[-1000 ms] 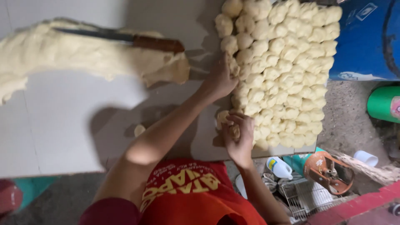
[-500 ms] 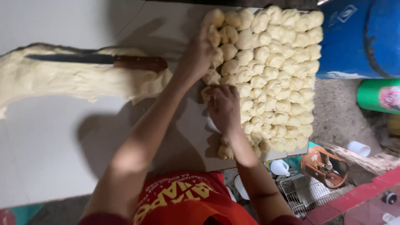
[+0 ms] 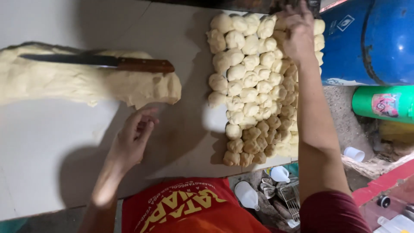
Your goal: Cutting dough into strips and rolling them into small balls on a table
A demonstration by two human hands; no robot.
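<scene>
1. A mass of small, pale dough balls (image 3: 254, 82) is seen packed in rough rows on the right part of the white table (image 3: 51, 151), the lower ones in shadow.
2. The right hand (image 3: 297, 32) is laid on the far right corner of the dough balls, fingers curled over them; whether anything is gripped cannot be told.
3. The left hand (image 3: 133, 138) is held loosely open, holding nothing, just below the big dough lump (image 3: 77, 82).
4. A knife (image 3: 103, 62) with a wooden handle is rested on top of that lump.
5. A blue barrel (image 3: 371, 39) and a green container (image 3: 381, 103) are placed beyond the table's right edge.
</scene>
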